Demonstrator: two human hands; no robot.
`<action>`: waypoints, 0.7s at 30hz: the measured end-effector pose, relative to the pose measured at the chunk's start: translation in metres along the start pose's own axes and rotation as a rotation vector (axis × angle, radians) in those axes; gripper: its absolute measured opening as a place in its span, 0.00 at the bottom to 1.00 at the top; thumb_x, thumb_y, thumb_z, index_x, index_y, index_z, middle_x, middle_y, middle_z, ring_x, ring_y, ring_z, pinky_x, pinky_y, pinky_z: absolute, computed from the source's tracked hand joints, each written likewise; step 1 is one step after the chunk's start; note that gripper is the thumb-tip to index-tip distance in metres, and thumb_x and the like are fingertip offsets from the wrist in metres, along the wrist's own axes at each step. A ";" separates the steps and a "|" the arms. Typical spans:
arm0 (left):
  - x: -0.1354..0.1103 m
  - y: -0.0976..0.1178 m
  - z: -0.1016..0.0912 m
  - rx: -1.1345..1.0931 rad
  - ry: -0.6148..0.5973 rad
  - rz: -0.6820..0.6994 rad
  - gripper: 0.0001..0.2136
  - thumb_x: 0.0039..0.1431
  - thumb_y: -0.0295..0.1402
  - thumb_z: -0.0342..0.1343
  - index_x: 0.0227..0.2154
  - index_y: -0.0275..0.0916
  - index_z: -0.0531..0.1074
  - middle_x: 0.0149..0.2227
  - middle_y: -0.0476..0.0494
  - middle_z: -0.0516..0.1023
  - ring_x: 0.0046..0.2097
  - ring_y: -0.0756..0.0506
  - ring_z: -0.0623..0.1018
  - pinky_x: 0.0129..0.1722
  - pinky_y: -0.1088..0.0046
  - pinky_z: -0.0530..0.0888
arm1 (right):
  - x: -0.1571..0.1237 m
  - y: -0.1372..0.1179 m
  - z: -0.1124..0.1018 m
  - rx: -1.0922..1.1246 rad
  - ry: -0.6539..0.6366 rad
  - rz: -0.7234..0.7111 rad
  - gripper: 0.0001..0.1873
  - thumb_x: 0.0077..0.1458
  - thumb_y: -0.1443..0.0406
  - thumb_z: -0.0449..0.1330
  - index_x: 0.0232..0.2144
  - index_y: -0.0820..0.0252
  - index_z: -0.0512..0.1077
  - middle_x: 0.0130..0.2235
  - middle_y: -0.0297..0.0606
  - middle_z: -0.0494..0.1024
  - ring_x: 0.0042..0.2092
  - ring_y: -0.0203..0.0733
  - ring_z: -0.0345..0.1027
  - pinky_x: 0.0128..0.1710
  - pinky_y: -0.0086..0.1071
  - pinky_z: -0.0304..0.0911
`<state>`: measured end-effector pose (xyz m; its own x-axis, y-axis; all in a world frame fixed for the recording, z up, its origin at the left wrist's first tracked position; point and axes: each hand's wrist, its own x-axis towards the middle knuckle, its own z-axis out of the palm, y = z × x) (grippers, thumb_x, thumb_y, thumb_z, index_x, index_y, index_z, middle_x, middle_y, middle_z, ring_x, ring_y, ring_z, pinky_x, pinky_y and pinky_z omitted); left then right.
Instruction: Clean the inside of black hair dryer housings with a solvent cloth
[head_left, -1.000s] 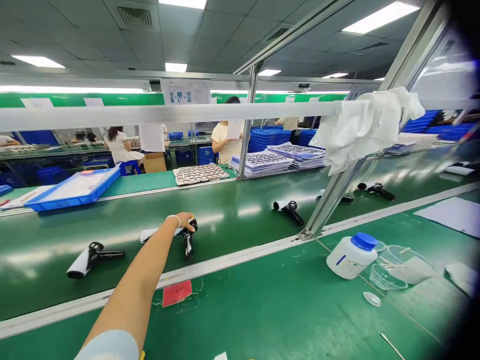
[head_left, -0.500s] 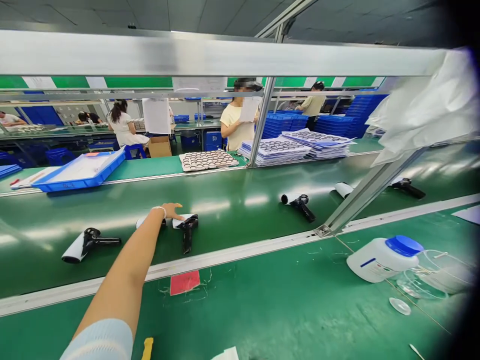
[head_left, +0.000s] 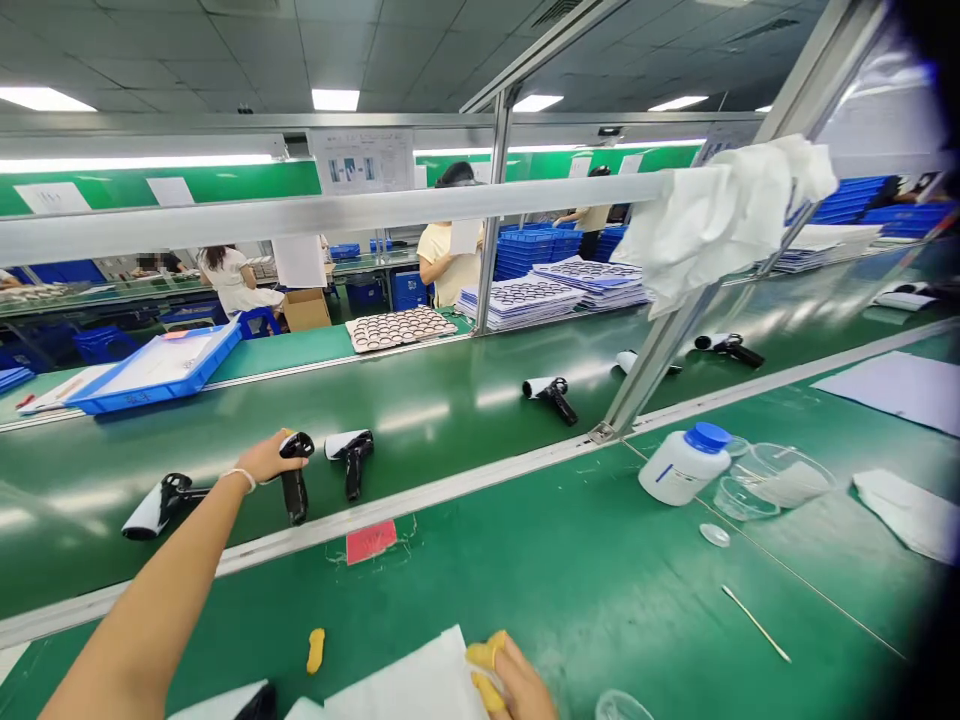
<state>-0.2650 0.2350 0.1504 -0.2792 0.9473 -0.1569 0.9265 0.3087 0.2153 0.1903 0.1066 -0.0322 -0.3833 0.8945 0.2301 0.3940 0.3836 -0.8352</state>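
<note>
My left hand (head_left: 264,458) is stretched out over the green conveyor belt (head_left: 431,455), fingers closed around the barrel of a hair dryer (head_left: 295,490) with a black handle pointing toward me. Just right of it lies another hair dryer (head_left: 351,462), white-barrelled and black-handled; a third hair dryer (head_left: 154,508) rests to the left, partly behind my forearm. At the bottom edge, my right hand (head_left: 517,680), with yellow finger cots, has its fingers curled at the edge of a white cloth (head_left: 412,680). A white and black piece (head_left: 232,702) is cut off beside that cloth.
More hair dryers (head_left: 551,395) lie further right on the belt. A metal post (head_left: 652,355) rises from the belt's edge. The bench holds a white bottle (head_left: 684,468), clear cups (head_left: 784,475), a cotton swab (head_left: 756,622) and a yellow finger cot (head_left: 316,650). A blue tray (head_left: 161,375) stands opposite.
My left hand, earlier spread over two hair dryers, is now closed on the left one, which has turned handle toward me. My right hand has come into view. The camera view has shifted.
</note>
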 end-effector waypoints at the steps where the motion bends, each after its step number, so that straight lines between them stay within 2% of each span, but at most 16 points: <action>1: -0.015 0.008 -0.003 -0.045 0.017 0.046 0.33 0.49 0.52 0.52 0.55 0.39 0.60 0.49 0.35 0.75 0.47 0.34 0.76 0.48 0.58 0.71 | 0.001 -0.006 -0.003 -0.007 0.025 -0.054 0.16 0.51 0.63 0.52 0.39 0.43 0.75 0.35 0.39 0.76 0.38 0.51 0.74 0.36 0.42 0.73; 3: -0.053 0.027 -0.003 -0.188 0.052 0.172 0.33 0.50 0.52 0.53 0.57 0.43 0.58 0.53 0.41 0.72 0.51 0.36 0.74 0.52 0.61 0.70 | 0.003 -0.018 -0.007 -0.058 0.126 -0.102 0.19 0.52 0.65 0.51 0.44 0.45 0.73 0.37 0.42 0.77 0.40 0.53 0.73 0.38 0.45 0.72; 6: -0.123 0.063 0.012 -0.449 0.049 0.299 0.33 0.46 0.53 0.57 0.54 0.43 0.62 0.51 0.42 0.74 0.52 0.35 0.73 0.53 0.58 0.70 | 0.000 -0.026 -0.010 -0.110 0.153 -0.062 0.19 0.55 0.63 0.48 0.46 0.58 0.71 0.34 0.44 0.74 0.37 0.48 0.71 0.38 0.43 0.71; 8: -0.172 0.085 0.031 -0.581 0.046 0.321 0.34 0.43 0.53 0.60 0.52 0.43 0.65 0.51 0.41 0.74 0.52 0.33 0.73 0.54 0.56 0.69 | -0.008 -0.026 -0.011 -0.162 0.146 -0.017 0.21 0.56 0.62 0.47 0.48 0.64 0.70 0.35 0.45 0.72 0.38 0.46 0.70 0.39 0.41 0.70; 12: -0.249 0.112 0.083 -0.794 0.047 0.322 0.33 0.41 0.52 0.62 0.51 0.44 0.67 0.52 0.40 0.72 0.53 0.32 0.71 0.57 0.53 0.66 | -0.038 -0.029 -0.022 -0.288 0.081 0.046 0.17 0.57 0.64 0.51 0.47 0.62 0.70 0.37 0.43 0.70 0.41 0.43 0.68 0.41 0.36 0.68; 14: -0.272 0.120 0.110 -0.880 0.043 0.294 0.33 0.42 0.52 0.62 0.51 0.43 0.66 0.52 0.38 0.71 0.55 0.32 0.70 0.58 0.52 0.64 | -0.052 -0.034 -0.031 -0.361 0.041 0.084 0.17 0.58 0.65 0.51 0.47 0.61 0.70 0.39 0.44 0.69 0.43 0.45 0.68 0.42 0.37 0.68; 17: -0.292 0.136 0.144 -0.954 0.036 0.230 0.33 0.43 0.52 0.62 0.50 0.40 0.65 0.52 0.35 0.71 0.55 0.33 0.70 0.57 0.53 0.65 | -0.066 -0.041 -0.043 -0.457 -0.050 0.144 0.19 0.57 0.64 0.54 0.50 0.64 0.69 0.43 0.48 0.68 0.42 0.47 0.68 0.41 0.39 0.68; 19: -0.299 0.148 0.159 -0.967 0.045 0.223 0.31 0.45 0.51 0.62 0.49 0.39 0.66 0.51 0.36 0.72 0.54 0.35 0.71 0.55 0.56 0.67 | -0.071 -0.042 -0.047 -0.491 -0.146 0.154 0.21 0.55 0.62 0.58 0.50 0.63 0.69 0.44 0.47 0.68 0.39 0.45 0.69 0.39 0.37 0.68; 21: -0.304 0.159 0.170 -0.972 0.071 0.240 0.30 0.46 0.50 0.62 0.49 0.39 0.65 0.50 0.38 0.72 0.53 0.36 0.71 0.55 0.59 0.68 | -0.076 -0.041 -0.048 -0.501 -0.241 0.142 0.18 0.52 0.64 0.61 0.47 0.59 0.72 0.42 0.43 0.69 0.35 0.41 0.69 0.36 0.33 0.66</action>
<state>0.0104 -0.0179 0.0685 -0.1553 0.9868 0.0452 0.3607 0.0141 0.9326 0.2432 0.0342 0.0087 -0.4542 0.8902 -0.0359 0.7807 0.3782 -0.4975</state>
